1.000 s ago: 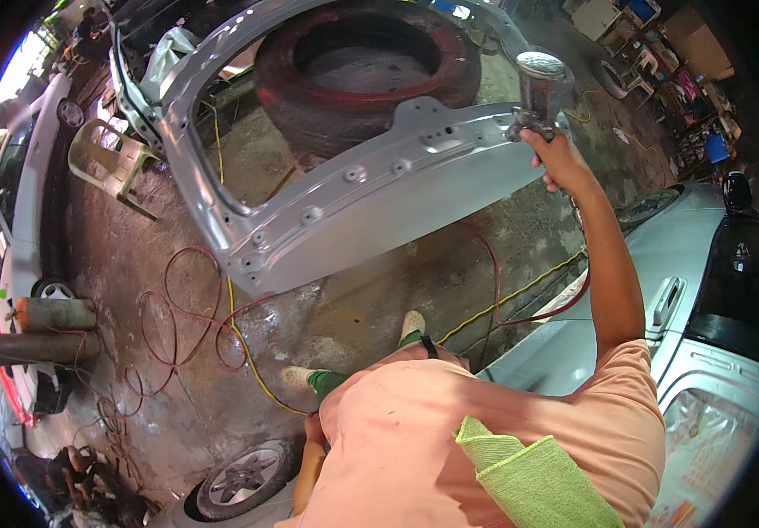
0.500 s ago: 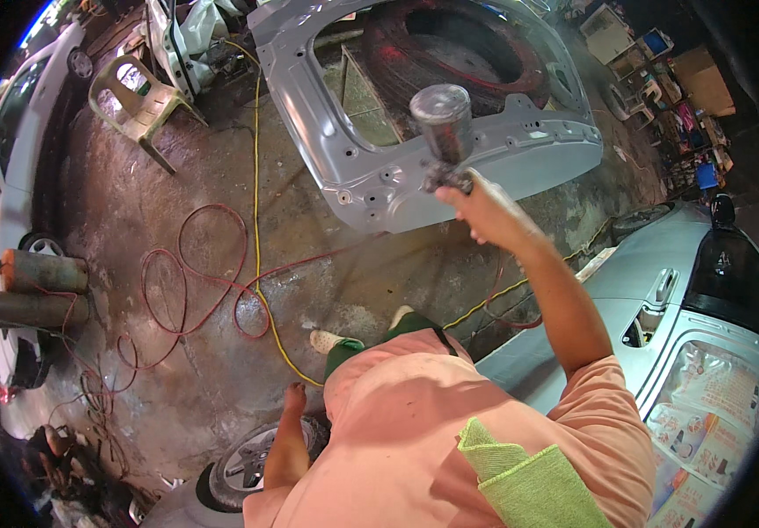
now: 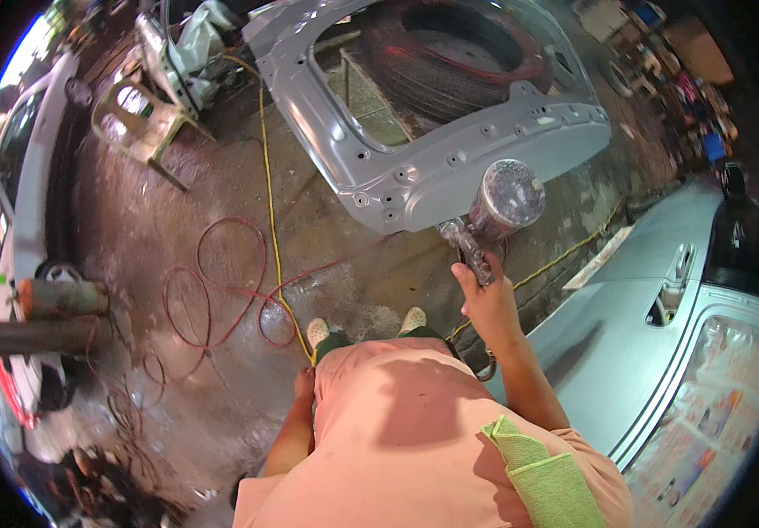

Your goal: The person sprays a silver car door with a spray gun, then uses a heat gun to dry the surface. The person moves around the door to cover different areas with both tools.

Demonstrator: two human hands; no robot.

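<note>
At the far left, a white car (image 3: 10,220) is parked, with two rusty cylinders (image 3: 50,317) lying beside it and a pale plastic chair (image 3: 138,119) set farther up. A red hose (image 3: 221,290) is looped loosely on the wet concrete floor (image 3: 160,229), crossed by a yellow hose (image 3: 267,176) that runs down toward the feet. The left hand (image 3: 303,385) is hung at the hip, mostly hidden by the pink shirt; whether its fingers are curled or loose cannot be told. A grey car door panel (image 3: 450,167) is laid over a red-stained tyre (image 3: 450,53) just ahead. The spray gun (image 3: 489,220) is held raised in front of the panel's near edge, with the right hand (image 3: 485,299) closed around its grip. A green cloth (image 3: 555,480) is draped on the right shoulder, and a silver car (image 3: 652,326) with paper-masked glass is stood at the right.

A foot could likely be caught in the hose loops, jerking the gun. Overspray might also be carried onto the silver car nearby.
</note>
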